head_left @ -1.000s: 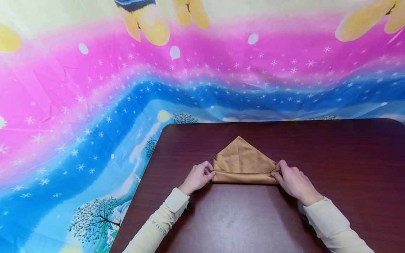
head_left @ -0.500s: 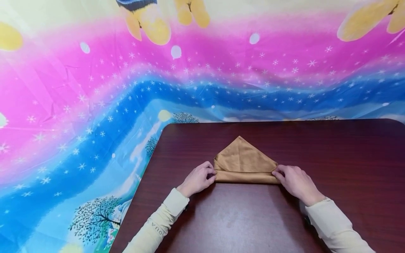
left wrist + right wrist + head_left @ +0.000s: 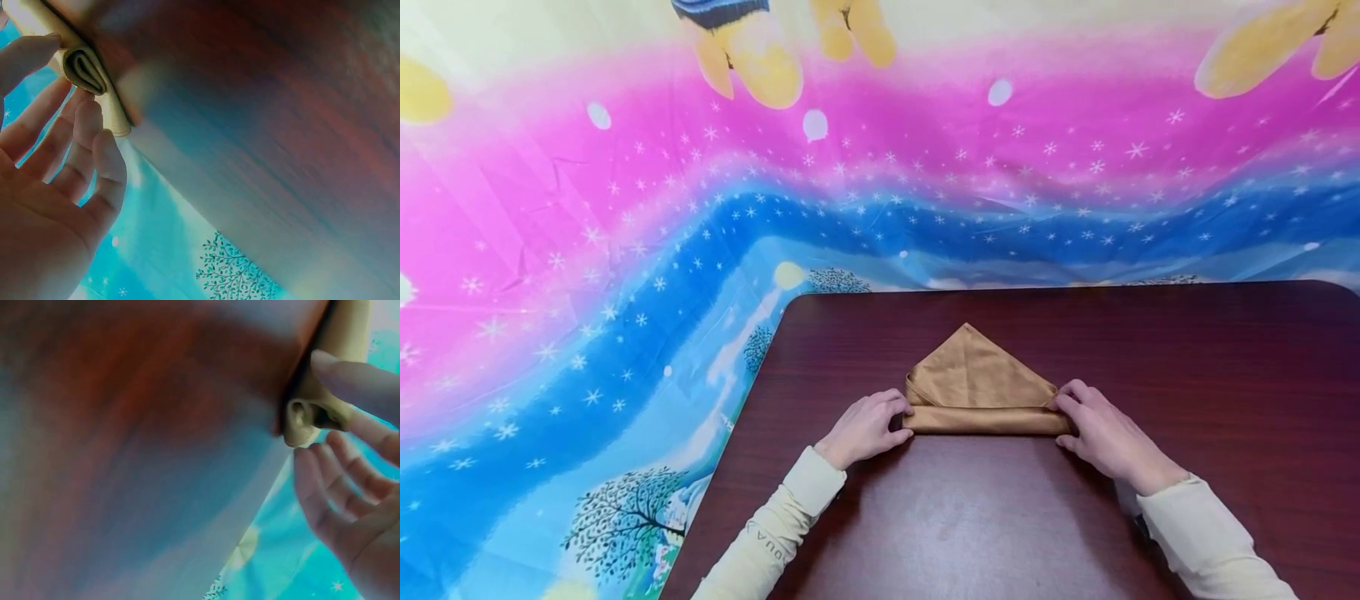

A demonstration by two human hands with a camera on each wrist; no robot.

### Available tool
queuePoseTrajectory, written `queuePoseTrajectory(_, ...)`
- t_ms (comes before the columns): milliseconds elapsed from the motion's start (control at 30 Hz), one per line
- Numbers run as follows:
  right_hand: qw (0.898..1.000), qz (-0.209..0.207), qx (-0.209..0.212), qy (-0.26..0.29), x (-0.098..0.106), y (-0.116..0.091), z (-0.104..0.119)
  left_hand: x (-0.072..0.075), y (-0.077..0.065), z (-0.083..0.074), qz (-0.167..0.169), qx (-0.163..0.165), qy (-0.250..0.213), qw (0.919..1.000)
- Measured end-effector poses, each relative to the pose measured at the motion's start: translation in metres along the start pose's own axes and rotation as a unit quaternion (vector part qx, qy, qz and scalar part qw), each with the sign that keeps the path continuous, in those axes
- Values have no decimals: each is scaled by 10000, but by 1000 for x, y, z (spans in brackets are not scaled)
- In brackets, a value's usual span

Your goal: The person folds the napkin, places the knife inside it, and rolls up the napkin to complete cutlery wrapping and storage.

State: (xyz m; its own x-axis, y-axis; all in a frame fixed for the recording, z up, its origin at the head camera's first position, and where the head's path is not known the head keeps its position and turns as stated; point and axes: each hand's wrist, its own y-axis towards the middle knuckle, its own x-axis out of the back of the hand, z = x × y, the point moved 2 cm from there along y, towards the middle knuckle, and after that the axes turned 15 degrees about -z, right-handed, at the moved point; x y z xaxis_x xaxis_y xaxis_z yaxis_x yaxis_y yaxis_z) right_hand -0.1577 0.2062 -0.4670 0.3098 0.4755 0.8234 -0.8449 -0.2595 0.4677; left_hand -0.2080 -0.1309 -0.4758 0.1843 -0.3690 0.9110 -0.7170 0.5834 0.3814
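Note:
A golden-brown satin cloth [image 3: 973, 371] lies on the table, its far part a triangle pointing away from me. Its near edge forms a rolled band [image 3: 985, 420], and spiral layers show at the roll's ends in both wrist views. At the band's left end, my left hand [image 3: 863, 427] holds the roll between thumb and fingers. The thumb [image 3: 37, 53] lies on the near side. My right hand [image 3: 1108, 433] holds the opposite end, with its thumb [image 3: 350, 378] against the near side and its fingers around the end.
The dark reddish-brown wooden table [image 3: 970, 517] extends around the cloth, with a rounded far-left corner. Behind and to the left hangs a colourful printed backdrop sheet [image 3: 880, 158] with snowflakes and trees. Pale sleeves [image 3: 775, 525] cover both forearms.
Both thumbs have come off the band's top to its near side. The right hand has spread its thumb and fingers wider and moved slightly right. The cloth lies almost unchanged.

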Motion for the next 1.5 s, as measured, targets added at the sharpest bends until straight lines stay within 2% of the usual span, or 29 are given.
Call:
queuePoseTrajectory(200, 9997, -107, 225, -74, -5, -4, -1, -2, -1, 0, 82, 151, 32, 9998)
queuePoseTrajectory(367, 9996, -22, 237, -172, -4, -4, -1, -2, 0, 0, 113, 142, -17, 9998)
queuePoseTrajectory(767, 9970, -47, 599, -491, -7, -2, -2, -1, 0, -1, 110, 69, 11, 9999)
queuePoseTrajectory(1033, 9950, -49, 683, -729, -5, -4, -3, 0, 0, 1, 150, 149, -54, 9998)
queuePoseTrajectory(1267, 9948, -177, 795, -610, -4, -6, -4, 2, 1, 4, 185, 290, -394, 9986)
queuePoseTrajectory(1500, 9977, 29, 499, -456, -1, -6, -4, 1, 2, 11, 197, 515, -846, 9949)
